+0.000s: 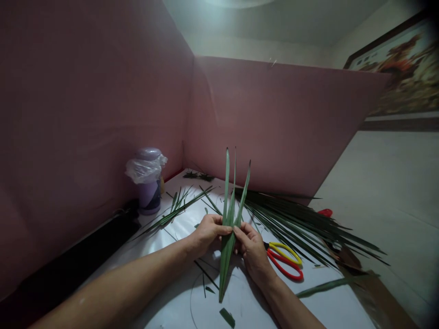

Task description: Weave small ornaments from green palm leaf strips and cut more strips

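Between both hands, above the white tabletop (247,297), I see a long green palm leaf (226,256). Its lower part is one folded, pointed piece, and above my fingers it parts into three narrow upright strips. My left hand (214,233) pinches it from the left, thumb across the front. From the right, my right hand (252,244) pinches the same spot, its thumb almost touching the left one. Fingers behind the leaf are partly hidden. Just right of my right hand lie scissors (286,260) with one yellow and one red handle loop, their blades mostly out of sight.
A big bundle of long green leaves (295,219) spreads across the right side. More thin strips (174,212) lie at left, near a purple container (150,196) topped with clear plastic. Leaf scraps (227,317) are scattered about. Pink panels (257,123) stand behind and left.
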{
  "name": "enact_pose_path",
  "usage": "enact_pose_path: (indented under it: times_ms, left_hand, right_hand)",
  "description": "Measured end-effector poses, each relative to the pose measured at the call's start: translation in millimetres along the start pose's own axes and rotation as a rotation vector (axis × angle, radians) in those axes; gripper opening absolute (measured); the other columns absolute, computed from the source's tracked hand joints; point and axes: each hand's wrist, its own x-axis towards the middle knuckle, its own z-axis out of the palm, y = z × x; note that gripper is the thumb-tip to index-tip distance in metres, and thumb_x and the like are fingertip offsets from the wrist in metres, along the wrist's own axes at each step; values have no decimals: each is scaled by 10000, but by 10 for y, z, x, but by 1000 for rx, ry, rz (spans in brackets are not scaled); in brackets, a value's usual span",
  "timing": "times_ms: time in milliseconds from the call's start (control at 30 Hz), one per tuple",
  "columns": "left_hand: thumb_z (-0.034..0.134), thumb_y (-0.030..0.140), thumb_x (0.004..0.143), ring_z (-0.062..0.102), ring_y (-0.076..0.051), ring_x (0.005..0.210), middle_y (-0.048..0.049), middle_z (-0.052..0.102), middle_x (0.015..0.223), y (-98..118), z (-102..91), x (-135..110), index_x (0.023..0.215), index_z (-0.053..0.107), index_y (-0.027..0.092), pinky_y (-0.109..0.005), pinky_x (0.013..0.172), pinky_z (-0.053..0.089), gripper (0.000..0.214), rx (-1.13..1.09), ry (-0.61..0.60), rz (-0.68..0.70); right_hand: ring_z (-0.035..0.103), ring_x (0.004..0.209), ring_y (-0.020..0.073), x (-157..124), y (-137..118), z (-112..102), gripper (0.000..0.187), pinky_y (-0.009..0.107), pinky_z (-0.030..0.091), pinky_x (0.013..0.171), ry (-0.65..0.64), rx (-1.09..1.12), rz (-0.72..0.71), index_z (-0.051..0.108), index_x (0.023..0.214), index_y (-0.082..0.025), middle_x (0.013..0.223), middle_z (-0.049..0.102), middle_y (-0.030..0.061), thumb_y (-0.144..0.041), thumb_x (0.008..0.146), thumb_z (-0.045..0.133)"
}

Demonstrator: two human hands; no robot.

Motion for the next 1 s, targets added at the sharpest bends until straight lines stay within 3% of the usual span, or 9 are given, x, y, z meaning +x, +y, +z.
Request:
enact_pose_path:
  times_ms: [200, 333, 567, 1000]
  left_hand:
    - [701, 191, 538, 587, -187, 494, -68, 613, 563, -13, -8, 15, 711, 611, 81, -307, 520, 455, 224, 59, 76, -32]
    - [689, 177, 563, 595, -180, 516, -60, 614, 582, -61, 12, 13, 714, 601, 90, -317, 549, 472, 195, -27, 104, -20]
    - [707, 143, 538, 568, -141, 463, -38, 591, 534, -30, 66, -14, 677, 571, 98, -263, 502, 461, 199, -78, 151, -36]
    - [703, 246, 595, 546, -104, 479, -35, 594, 596, 55, 13, -54, 780, 629, 86, -212, 489, 415, 256, -4, 25, -48]
  right_hand:
    - [394, 392, 71, 29, 37, -25, 196, 196, 309, 382, 15, -26, 0, 569, 728, -192, 496, 478, -73, -376, 732, 637]
    - [445, 460, 69, -1, 7, 27, 138, 184, 336, 424, 23, 44, -48, 592, 804, -200, 592, 540, -56, -329, 763, 616]
    - [554, 541, 116, -56, -58, 108, 201, 218, 414, 478, 8, 147, -20, 602, 908, -206, 748, 646, 0, -340, 759, 614]
    - [480, 477, 101, -70, -81, 53, 171, 209, 375, 444, -26, 97, 26, 595, 762, -193, 586, 556, -31, -355, 731, 640]
